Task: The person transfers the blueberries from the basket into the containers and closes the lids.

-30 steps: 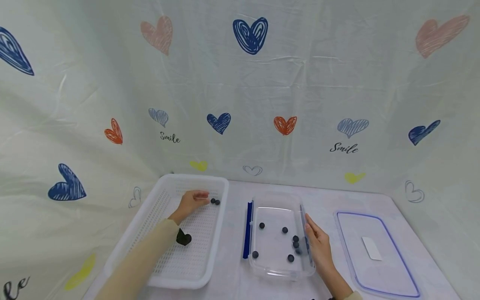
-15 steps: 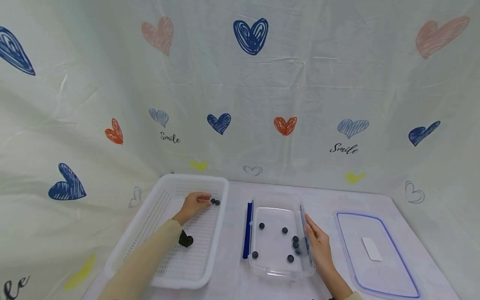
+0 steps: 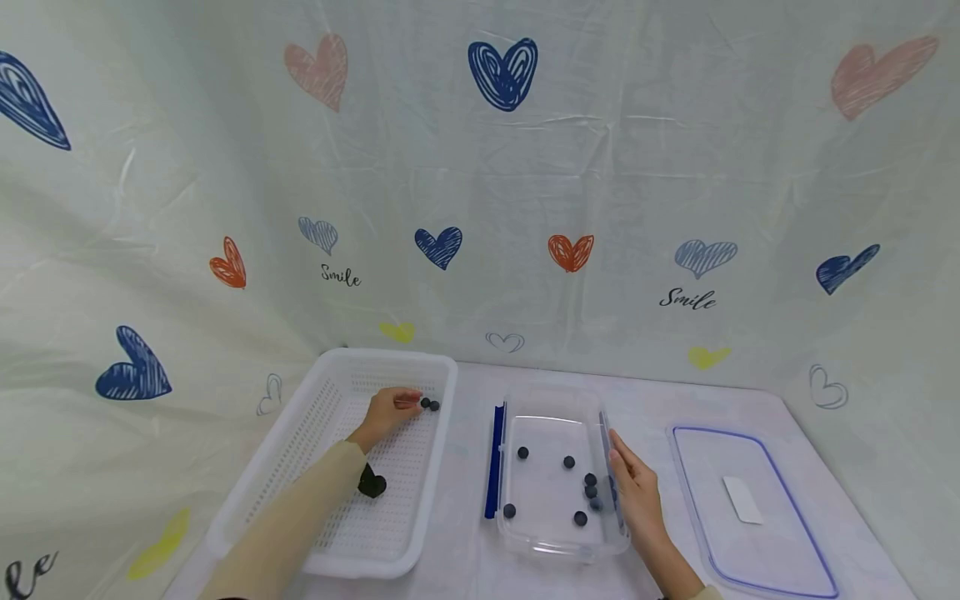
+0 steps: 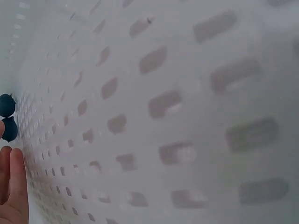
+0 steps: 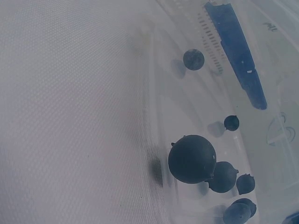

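Note:
Inside a white perforated plastic basket (image 3: 438, 483), my left hand (image 3: 386, 414) reaches to the far right corner. Its fingertips are right at two blueberries (image 3: 430, 404) lying side by side there. In the left wrist view the blueberries (image 4: 8, 117) show at the left edge, with extended fingers (image 4: 17, 182) just below them. A clear plastic container (image 3: 551, 547) stands right of the basket, with several blueberries (image 3: 569, 462) scattered on its floor. My right hand (image 3: 641, 492) rests along its right wall, fingers fairly straight. The right wrist view shows blueberries (image 5: 192, 159) through the clear plastic, without the hand.
A blue clip flap (image 3: 494, 462) sticks out on the container's left side. At the right lies a clear lid (image 3: 750, 550) with a blue seal and a white label. A dark piece (image 3: 372, 482) shows beside the left sleeve. A heart-printed curtain (image 3: 510, 192) closes off the back.
My left hand has moved slightly right and down, bringing its fingertips up to the two blueberries. The right hand and the container have stayed in place.

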The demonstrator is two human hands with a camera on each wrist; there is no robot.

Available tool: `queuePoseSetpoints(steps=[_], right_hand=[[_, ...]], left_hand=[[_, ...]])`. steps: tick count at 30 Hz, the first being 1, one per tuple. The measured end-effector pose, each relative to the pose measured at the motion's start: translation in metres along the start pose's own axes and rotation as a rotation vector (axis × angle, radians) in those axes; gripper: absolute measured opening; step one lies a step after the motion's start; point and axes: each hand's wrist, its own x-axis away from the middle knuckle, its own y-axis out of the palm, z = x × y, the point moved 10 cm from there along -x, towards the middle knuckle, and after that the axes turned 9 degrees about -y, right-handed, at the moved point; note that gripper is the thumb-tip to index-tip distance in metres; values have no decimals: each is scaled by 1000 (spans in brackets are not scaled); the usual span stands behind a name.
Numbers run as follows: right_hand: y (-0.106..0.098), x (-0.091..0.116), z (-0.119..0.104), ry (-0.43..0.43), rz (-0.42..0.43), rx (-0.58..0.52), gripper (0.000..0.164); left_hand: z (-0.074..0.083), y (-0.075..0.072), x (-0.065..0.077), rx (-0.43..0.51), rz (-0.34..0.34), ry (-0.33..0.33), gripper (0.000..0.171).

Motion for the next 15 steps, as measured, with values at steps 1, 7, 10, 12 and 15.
queuePoseSetpoints(steps=[1, 7, 10, 12, 15], right_hand=[[0, 0, 0, 4, -1, -1, 51], [0, 1, 0, 5, -2, -14, 50], [0, 1, -1, 1, -2, -14, 51], [0, 1, -1, 0, -3, -14, 51], [0, 0, -2, -1, -3, -11, 51]], left_hand=[[0, 0, 0, 6, 1, 2, 30], [5, 3, 3, 18, -2, 8, 30], [7, 5, 4, 16, -1, -1, 29], [6, 6, 4, 14, 5, -6, 29], [6, 7, 2, 6, 15, 11, 28]])
